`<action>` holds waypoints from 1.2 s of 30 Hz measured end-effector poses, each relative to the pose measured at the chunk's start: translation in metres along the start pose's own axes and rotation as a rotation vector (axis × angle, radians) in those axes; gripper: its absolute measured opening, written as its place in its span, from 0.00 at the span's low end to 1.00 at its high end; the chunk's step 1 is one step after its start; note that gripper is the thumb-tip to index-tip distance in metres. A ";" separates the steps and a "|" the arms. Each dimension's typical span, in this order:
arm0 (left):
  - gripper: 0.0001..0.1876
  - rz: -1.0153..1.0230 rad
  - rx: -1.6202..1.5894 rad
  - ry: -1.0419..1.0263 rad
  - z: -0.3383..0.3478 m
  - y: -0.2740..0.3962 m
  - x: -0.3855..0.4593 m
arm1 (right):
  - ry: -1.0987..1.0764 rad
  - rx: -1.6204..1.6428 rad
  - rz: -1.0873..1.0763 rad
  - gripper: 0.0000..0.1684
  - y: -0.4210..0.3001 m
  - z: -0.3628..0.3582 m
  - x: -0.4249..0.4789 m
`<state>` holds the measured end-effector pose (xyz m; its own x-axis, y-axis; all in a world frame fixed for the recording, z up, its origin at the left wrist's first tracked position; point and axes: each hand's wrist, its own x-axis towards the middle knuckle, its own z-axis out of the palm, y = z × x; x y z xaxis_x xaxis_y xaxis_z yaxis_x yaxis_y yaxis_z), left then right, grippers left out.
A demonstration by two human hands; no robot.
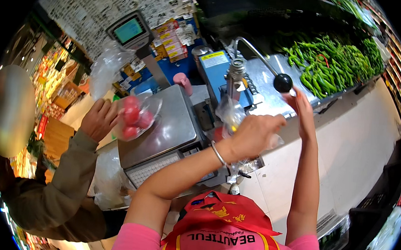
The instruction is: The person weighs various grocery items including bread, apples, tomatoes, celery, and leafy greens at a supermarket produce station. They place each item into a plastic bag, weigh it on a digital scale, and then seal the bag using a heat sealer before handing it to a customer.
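My left hand, a silver bangle on its wrist, is closed on a clear plastic bag beside the upright metal post of a bench device. Something red and yellow shows through the plastic, too blurred to name. The black ball knob of a bent metal lever meets the fingertips of my right hand at its underside. How far those fingers close around the knob is hidden. A blue box-shaped housing stands just behind the post.
At left, another person's hand holds a clear bag of round red produce over a steel weighing scale. The scale has a raised display and a keypad. Green chili peppers lie on a counter at right.
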<state>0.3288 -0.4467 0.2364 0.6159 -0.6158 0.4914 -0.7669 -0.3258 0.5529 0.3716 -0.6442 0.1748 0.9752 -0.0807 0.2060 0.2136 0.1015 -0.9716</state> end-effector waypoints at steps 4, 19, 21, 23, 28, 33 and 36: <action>0.07 0.068 -0.181 0.073 -0.002 0.031 -0.022 | 0.231 -0.227 0.374 0.36 0.124 -0.068 -0.089; 0.08 -0.346 -0.638 0.131 -0.145 0.079 -0.163 | -0.148 0.182 0.618 0.14 0.085 0.119 -0.179; 0.02 -0.331 -0.629 0.386 -0.164 0.082 -0.202 | -0.281 0.107 0.599 0.15 0.085 0.161 -0.172; 0.05 -0.371 -0.573 0.753 -0.178 0.087 -0.232 | -0.490 0.155 0.577 0.17 0.075 0.198 -0.169; 0.07 -0.360 -0.280 1.251 -0.243 0.083 -0.279 | -0.818 0.141 0.403 0.24 0.063 0.267 -0.184; 0.08 -0.403 -0.059 1.316 -0.291 0.070 -0.337 | -0.777 0.174 0.499 0.21 0.089 0.266 -0.185; 0.08 -0.502 0.134 1.309 -0.312 0.048 -0.360 | -0.648 0.113 0.536 0.17 0.091 0.253 -0.185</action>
<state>0.1262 -0.0168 0.2957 0.4877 0.6649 0.5658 -0.3837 -0.4189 0.8230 0.2257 -0.3687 0.0775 0.7792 0.5868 -0.2203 -0.3164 0.0650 -0.9464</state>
